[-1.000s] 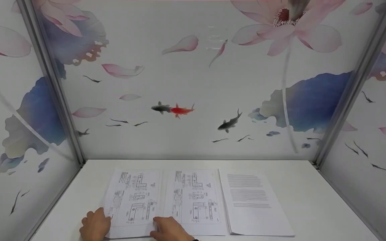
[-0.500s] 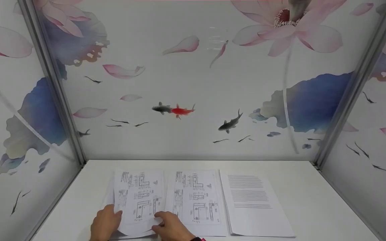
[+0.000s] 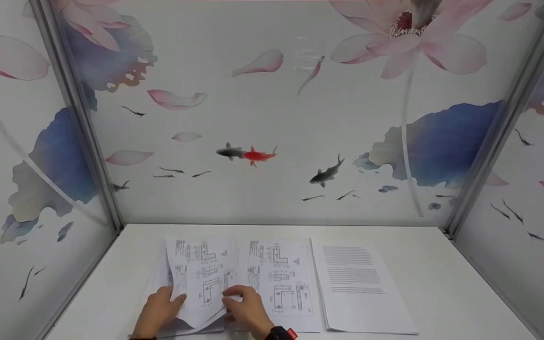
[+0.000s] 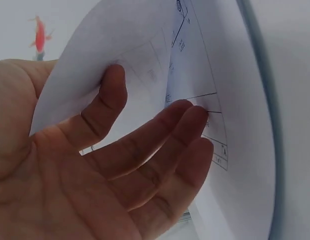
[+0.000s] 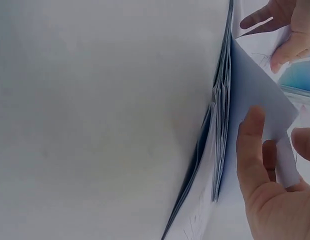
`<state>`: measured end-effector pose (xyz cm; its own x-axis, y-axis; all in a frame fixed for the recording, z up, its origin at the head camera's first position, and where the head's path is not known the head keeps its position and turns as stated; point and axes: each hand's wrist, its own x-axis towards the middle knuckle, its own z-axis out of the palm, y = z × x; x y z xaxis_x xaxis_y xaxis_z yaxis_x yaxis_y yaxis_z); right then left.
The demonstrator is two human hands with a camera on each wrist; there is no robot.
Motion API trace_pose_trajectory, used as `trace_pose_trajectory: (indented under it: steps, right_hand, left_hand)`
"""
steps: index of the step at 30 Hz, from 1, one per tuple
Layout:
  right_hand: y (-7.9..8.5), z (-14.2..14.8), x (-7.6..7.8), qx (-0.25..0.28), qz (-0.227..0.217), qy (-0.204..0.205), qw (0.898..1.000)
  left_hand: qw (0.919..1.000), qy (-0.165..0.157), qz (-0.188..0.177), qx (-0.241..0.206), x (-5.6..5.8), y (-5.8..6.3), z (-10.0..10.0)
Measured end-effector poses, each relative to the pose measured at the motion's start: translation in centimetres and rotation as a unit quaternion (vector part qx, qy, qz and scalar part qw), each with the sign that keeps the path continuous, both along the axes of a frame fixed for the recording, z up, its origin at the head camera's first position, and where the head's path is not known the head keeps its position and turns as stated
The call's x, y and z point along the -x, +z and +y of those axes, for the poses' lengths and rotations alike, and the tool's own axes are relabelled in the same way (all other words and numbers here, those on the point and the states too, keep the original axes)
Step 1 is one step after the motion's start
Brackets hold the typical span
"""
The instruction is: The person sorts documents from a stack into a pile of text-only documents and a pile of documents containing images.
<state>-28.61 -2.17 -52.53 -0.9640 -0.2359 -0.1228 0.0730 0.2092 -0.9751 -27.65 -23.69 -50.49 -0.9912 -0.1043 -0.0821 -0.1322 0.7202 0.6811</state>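
A sheet of paper (image 3: 201, 288) printed with a technical drawing is lifted and bowed off the left stack of paper (image 3: 155, 278). My left hand (image 3: 158, 309) holds its left edge, the thumb on the printed face. In the left wrist view, the left hand's index finger (image 4: 115, 85) touches the sheet's underside, while the other fingers reach toward the page below. My right hand (image 3: 248, 309) pinches the sheet near its lower right corner. The right wrist view shows the right thumb (image 5: 252, 125) against the underside of the raised corner.
A middle stack (image 3: 295, 323) with the same drawing lies beside the right hand. Farther right is a stack of text pages (image 3: 361, 311). All rest on a white table (image 3: 446, 283), enclosed by printed panels (image 3: 272, 198). A dark band (image 3: 279, 333) circles the right wrist.
The top sheet has risen from the left stack and shifted right, exposing the page beneath. Both hands have moved slightly right and up with it. The middle and right stacks stay put.
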Motion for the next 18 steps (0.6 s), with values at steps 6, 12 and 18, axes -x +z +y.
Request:
trace_pose_trajectory:
  steps: [6, 12, 18]
  right_hand:
    - [-0.3, 0.4, 0.1, 0.031, -0.011, 0.003, 0.999]
    - [0.0, 1.1, 0.2, 0.067, -0.011, -0.020, 0.997]
    - [0.1, 1.4, 0.4, 0.086, -0.042, -0.086, 0.992]
  left_hand:
    - [0.9993, -0.029, 0.021, 0.014, -0.1, -0.4, 0.1]
    - [0.9962, 0.034, 0.002, 0.080, -0.2, -0.4, -0.7]
    - [0.9964, 0.053, -0.002, 0.066, -0.4, -0.5, -0.8]
